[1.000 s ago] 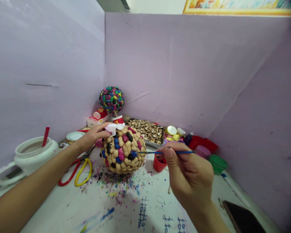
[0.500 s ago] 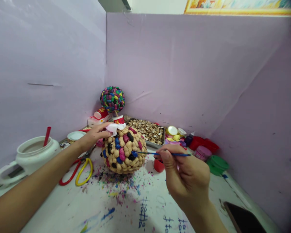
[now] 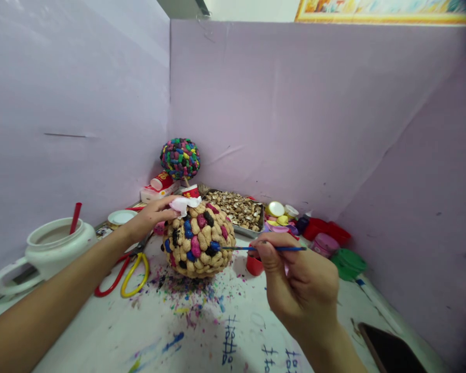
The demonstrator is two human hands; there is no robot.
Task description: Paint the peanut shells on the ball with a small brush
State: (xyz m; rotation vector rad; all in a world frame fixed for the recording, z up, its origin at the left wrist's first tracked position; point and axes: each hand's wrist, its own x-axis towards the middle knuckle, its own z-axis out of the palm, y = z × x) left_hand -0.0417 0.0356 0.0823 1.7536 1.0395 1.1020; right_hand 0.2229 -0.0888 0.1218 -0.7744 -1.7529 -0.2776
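Note:
A ball covered in peanut shells [image 3: 201, 267] sits on the white table; some shells are painted blue, magenta or black, the others bare tan. My left hand [image 3: 149, 217] rests at its upper left, fingers closed on a crumpled white tissue [image 3: 186, 205] pressed to the top of the ball. In my right hand [image 3: 298, 280] is a thin blue paintbrush [image 3: 271, 248], pinched between thumb and fingers. The brush tip touches a blue shell on the ball's right front. Behind the brush stands a small red cup [image 3: 254, 266], partly hidden by my right hand.
Scissors [image 3: 135, 274] and a white mug [image 3: 57, 248] lie to the left. Behind are a metal tray of shells [image 3: 240, 210] and a finished colourful ball [image 3: 180, 159]. Paint tubs, among them a green one [image 3: 348, 264], stand right; a phone [image 3: 388, 347] lies front right.
The brush tip has shifted slightly on the blue shell, and my right hand has moved a little with it. My left hand and the ball stay in place.

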